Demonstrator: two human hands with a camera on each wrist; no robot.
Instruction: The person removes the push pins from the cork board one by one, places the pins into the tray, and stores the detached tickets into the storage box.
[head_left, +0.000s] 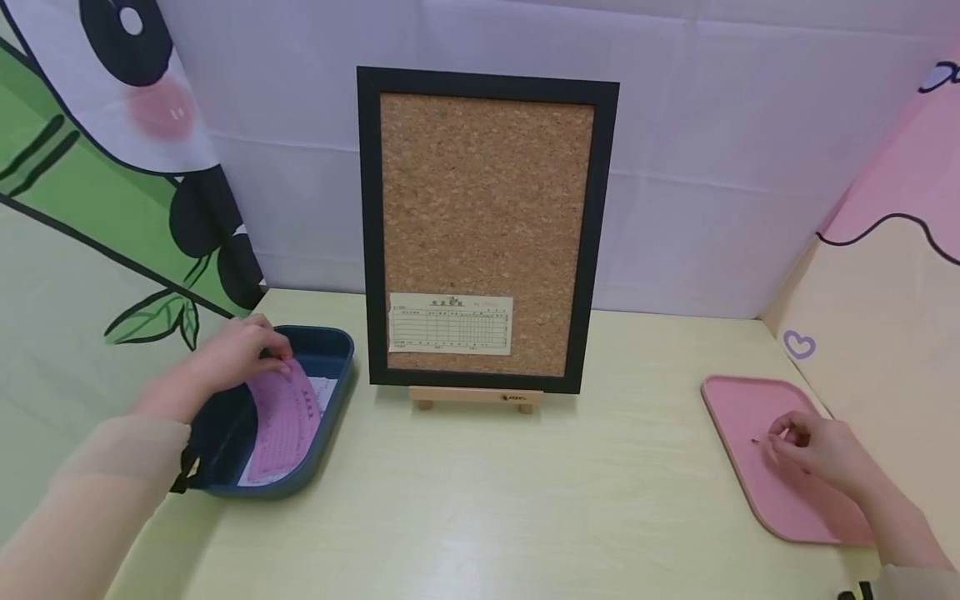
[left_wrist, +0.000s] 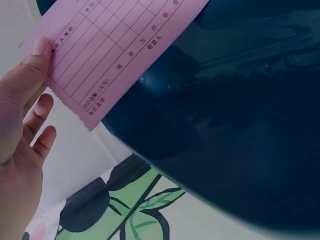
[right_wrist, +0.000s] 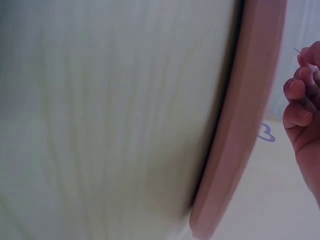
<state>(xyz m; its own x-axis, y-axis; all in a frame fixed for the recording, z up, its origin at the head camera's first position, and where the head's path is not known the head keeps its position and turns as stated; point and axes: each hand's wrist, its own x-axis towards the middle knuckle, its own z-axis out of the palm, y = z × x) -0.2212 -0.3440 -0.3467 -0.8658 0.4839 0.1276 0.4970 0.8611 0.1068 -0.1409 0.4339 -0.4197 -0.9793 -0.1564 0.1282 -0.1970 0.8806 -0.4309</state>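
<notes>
My left hand (head_left: 243, 354) pinches one end of a pink printed receipt slip (head_left: 285, 421) between thumb and fingers. The slip bends down into a dark blue bin (head_left: 330, 442), over white paper (head_left: 324, 392) lying there. In the left wrist view, ruled lines and print show on the slip. Over a pink tray (head_left: 738, 408), my right hand (head_left: 821, 450) pinches a pin, its thin needle (right_wrist: 297, 50) jutting from the fingertips; its head is hidden. A tiny dark speck (head_left: 755, 441) appears just left of those fingertips; I cannot tell what it is.
A black-framed cork board (head_left: 487, 200) stands on a small wooden easel (head_left: 476, 396) at the table's back. A cream printed form (head_left: 450, 323) is on its lower left. The pale wooden table (head_left: 525, 500) runs between bin and tray. Printed cloth (head_left: 712, 167) hangs behind.
</notes>
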